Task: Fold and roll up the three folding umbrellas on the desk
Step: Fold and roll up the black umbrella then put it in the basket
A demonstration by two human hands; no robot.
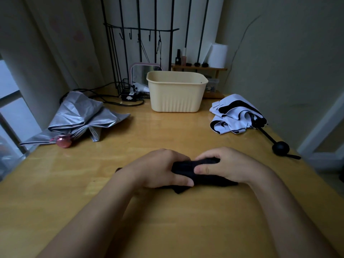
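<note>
A black folding umbrella (188, 169) lies rolled tight across the wooden desk (167, 131) in front of me. My left hand (158, 168) grips its left part, fingers curled over the top and thumb along the near side. My right hand (225, 164) grips its right part, thumb on the front. A silver umbrella (80, 116) with a pink handle (64, 141) lies loosely collapsed at the left edge. A white-and-black umbrella (236, 114) with a black ball handle (280, 148) lies crumpled at the right.
A cream plastic bin (176, 92) stands at the back middle of the desk. Behind it are a mirror (143, 70), a black wire rack (139, 34), cables, a small wooden shelf (201, 68) with bottles and a paper roll (217, 55).
</note>
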